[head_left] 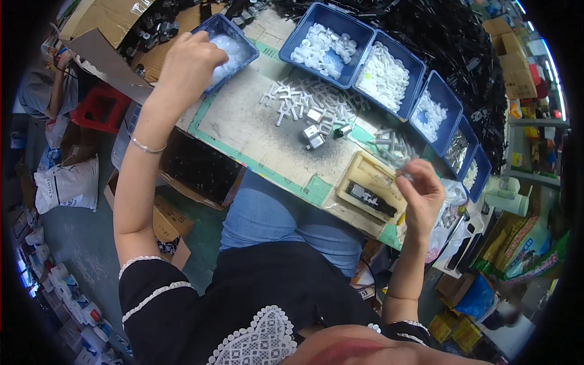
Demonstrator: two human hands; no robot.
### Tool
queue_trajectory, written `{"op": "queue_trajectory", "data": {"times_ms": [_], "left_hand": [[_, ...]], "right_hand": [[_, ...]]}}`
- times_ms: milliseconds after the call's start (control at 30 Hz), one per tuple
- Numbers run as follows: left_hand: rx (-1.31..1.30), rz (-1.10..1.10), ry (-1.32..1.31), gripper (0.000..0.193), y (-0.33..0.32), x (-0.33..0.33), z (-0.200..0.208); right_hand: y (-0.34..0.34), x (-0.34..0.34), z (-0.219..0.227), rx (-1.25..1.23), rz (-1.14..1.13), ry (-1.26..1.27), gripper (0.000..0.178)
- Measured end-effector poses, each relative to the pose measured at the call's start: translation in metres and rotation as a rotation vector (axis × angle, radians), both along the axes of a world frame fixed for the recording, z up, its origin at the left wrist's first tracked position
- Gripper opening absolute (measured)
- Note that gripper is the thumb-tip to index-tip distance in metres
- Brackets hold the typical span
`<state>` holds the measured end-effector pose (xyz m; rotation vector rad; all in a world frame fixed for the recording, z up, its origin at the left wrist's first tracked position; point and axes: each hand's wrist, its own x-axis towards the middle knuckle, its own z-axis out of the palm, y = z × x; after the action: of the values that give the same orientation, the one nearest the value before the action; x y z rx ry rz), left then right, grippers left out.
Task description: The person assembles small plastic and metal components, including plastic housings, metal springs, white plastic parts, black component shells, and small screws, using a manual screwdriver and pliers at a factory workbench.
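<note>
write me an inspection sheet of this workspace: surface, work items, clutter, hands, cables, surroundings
Surface: pale worktop, green tape along its edge, dark smudging mid-table.
Work items: forked pale pieces heaped loose; metal blocks beside them; cream fixture holding a black part; row of blue bins with small parts.
Clutter: large heap of black parts behind the bins.
Hands: left hand at a separate blue bin, fingertips hidden; right hand near the fixture, thumb and finger close together, grip unclear.
Cables: thin dark line by the right thigh, possibly a cord.
Surroundings: another person, red stool, white sack.
</note>
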<state>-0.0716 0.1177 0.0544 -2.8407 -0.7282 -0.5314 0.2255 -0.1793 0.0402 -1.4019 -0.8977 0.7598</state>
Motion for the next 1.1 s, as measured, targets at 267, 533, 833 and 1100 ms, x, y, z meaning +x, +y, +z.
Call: {"op": "queue_trajectory", "data": {"times_ms": [267, 533, 833, 1100], "left_hand": [[-1.136, -0.012, -0.805, 0.012, -0.095, 0.036, 0.02], [-1.406, -0.077, -0.931, 0.013, -0.158, 0.081, 0.004], [-1.035, -0.284, -0.869, 0.012, -0.18, 0.102, -0.016], [-0.744, -0.34, -0.606, 0.028, -0.211, 0.115, -0.029]], "right_hand": [[0.015, -0.024, 0.026, 0.105, 0.062, 0.098, 0.031], [0.013, -0.041, 0.018, 0.145, 0.114, 0.345, 0.032], [-0.01, -0.039, 0.02, 0.136, 0.067, -0.024, 0.027], [-0.065, -0.012, 0.005, -0.09, -0.061, -0.599, 0.023]]}}
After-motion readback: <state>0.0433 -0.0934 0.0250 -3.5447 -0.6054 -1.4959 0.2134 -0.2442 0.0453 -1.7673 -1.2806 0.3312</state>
